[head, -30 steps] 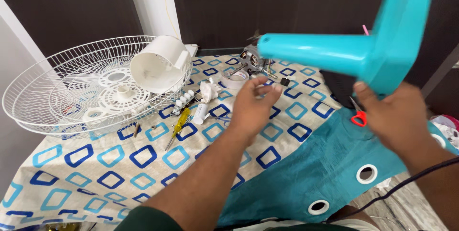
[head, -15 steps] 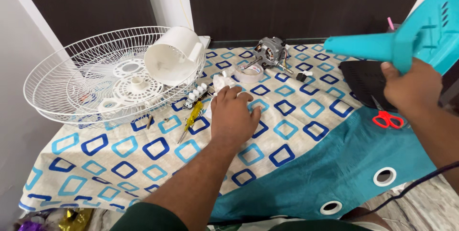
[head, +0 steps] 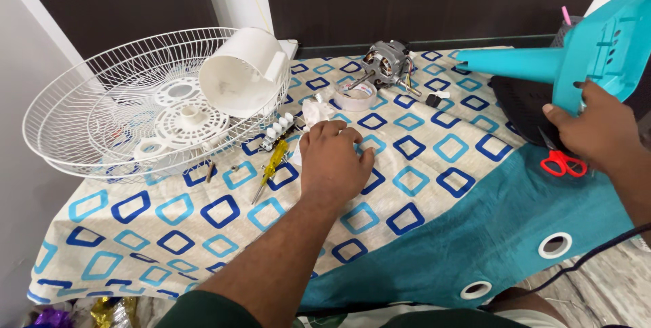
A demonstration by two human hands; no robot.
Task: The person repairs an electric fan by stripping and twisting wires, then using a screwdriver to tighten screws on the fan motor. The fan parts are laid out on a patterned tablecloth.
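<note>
- Two wire fan guards [head: 102, 107], nested, sit at nine o'clock, a white motor cover [head: 241, 70] lying tilted on their rim.
- A yellow-handled screwdriver [head: 272, 165] lies just beside the left hand [head: 333, 165], which rests palm-down, fingers loosely curled, on the patterned cloth [head: 203, 233], clamped on nothing visible.
- At three o'clock, the right hand [head: 600, 131] grips a teal fan base [head: 583, 50], raised off the table.
- Judged mid-disassembly; setting the base down would call for bare cloth.

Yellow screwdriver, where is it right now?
In the head view, the yellow screwdriver lies on the patterned cloth, left of centre, just left of the left hand and below the rim of the white fan grille.
</note>
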